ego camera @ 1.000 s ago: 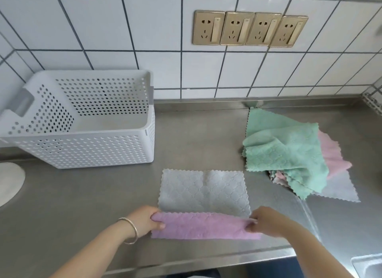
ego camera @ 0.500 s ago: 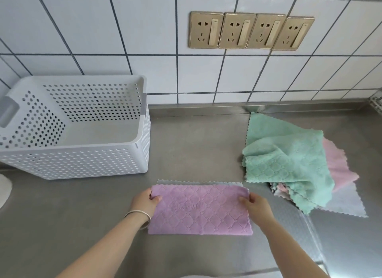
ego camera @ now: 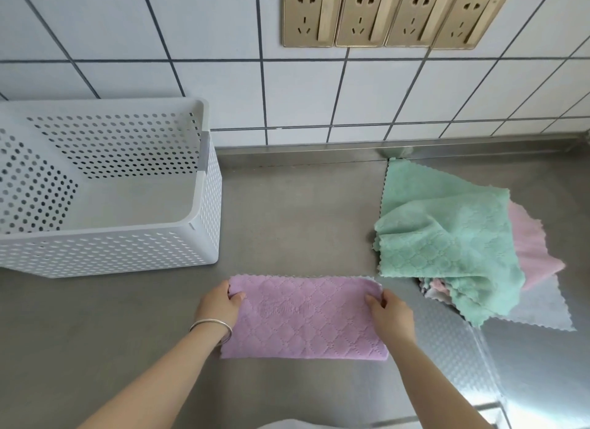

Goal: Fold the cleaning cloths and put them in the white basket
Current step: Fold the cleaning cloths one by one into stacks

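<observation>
The basket (ego camera: 105,186) is cut off at the left edge, so its far end and handle are out of view; what shows of its floor is bare. The pile (ego camera: 447,237) at the right hides most of its lower layers: a green cloth (ego camera: 440,234) covers a pink cloth (ego camera: 530,249) and a grey cloth (ego camera: 542,313), and only corners of these peek out. A pale shape at the bottom edge is too cropped to name. The purple cloth (ego camera: 303,317) lies folded on the worktop (ego camera: 297,211) between basket and pile, near the front. The left hand (ego camera: 220,304) pinches its far left corner and the right hand (ego camera: 388,312) pinches its far right corner, well apart. A bangle (ego camera: 212,328) circles the left wrist. Four sockets (ego camera: 392,13) sit on the tiled wall (ego camera: 159,45).
</observation>
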A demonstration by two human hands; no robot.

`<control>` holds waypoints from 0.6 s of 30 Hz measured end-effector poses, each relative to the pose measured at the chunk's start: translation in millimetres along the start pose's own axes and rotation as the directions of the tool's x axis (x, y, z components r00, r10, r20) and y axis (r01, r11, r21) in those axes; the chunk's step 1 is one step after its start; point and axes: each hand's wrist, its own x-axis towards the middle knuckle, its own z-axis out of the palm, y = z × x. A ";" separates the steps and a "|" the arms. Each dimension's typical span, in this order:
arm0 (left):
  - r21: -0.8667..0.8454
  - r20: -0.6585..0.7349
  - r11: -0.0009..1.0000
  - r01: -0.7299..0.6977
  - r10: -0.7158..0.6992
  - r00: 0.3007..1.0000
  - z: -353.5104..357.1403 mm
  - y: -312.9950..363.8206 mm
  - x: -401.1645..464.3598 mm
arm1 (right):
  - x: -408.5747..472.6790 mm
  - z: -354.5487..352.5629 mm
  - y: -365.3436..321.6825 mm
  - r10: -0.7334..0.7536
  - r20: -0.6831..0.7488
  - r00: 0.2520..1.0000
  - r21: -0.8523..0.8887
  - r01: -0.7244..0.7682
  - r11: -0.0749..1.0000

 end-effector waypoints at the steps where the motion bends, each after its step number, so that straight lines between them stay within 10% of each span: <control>1: 0.008 -0.011 1.000 -0.003 0.003 1.000 0.3 0.8 0.2 | 0.0 1.2 -1.0 -0.007 -0.013 1.000 -0.013 0.007 1.000; 14: 0.043 -0.216 0.996 0.074 -0.063 0.974 2.6 -2.1 -10.7 | -0.6 0.0 -5.2 0.040 -0.083 0.996 -0.079 -0.046 0.996; 18: 0.317 -0.350 0.919 -0.234 0.343 0.872 20.3 -5.1 -24.1 | -12.0 -3.4 3.0 0.031 -0.096 0.995 0.058 -0.026 0.998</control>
